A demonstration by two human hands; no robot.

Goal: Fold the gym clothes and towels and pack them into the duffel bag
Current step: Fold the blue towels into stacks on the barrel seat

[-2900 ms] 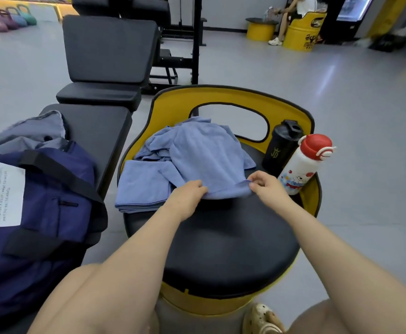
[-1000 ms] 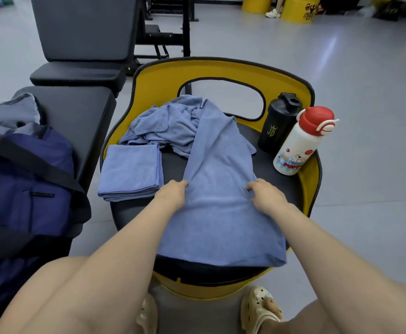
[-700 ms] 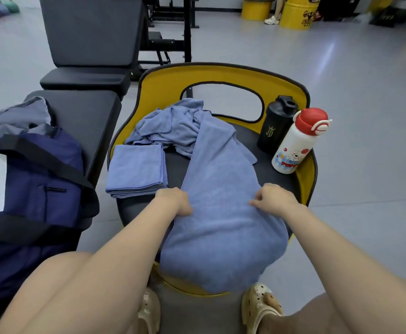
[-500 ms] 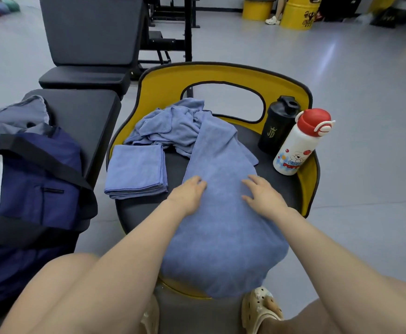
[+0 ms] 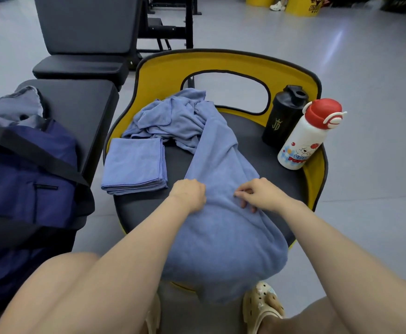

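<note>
A long blue towel (image 5: 221, 227) lies stretched over the black seat of the yellow chair (image 5: 221, 61) and hangs off its near edge. My left hand (image 5: 189, 194) grips the towel's left side with curled fingers. My right hand (image 5: 257, 194) pinches the cloth on the right side. A crumpled blue cloth (image 5: 170, 116) lies at the back of the seat. A folded blue towel (image 5: 135, 162) sits at the seat's left. The navy duffel bag (image 5: 25, 189) stands on the black bench at the left, with a grey garment (image 5: 9, 107) at its top.
A black shaker bottle (image 5: 284, 116) and a white bottle with a red cap (image 5: 305, 136) stand at the seat's right edge. A black gym bench (image 5: 86, 30) stands behind on the left. My feet in beige clogs (image 5: 262, 304) are under the chair. Grey floor lies to the right.
I pulled one blue towel out of the heap toward me and over the seat's near edge. My hands then lay flat on it for a moment and now both grasp it mid-length.
</note>
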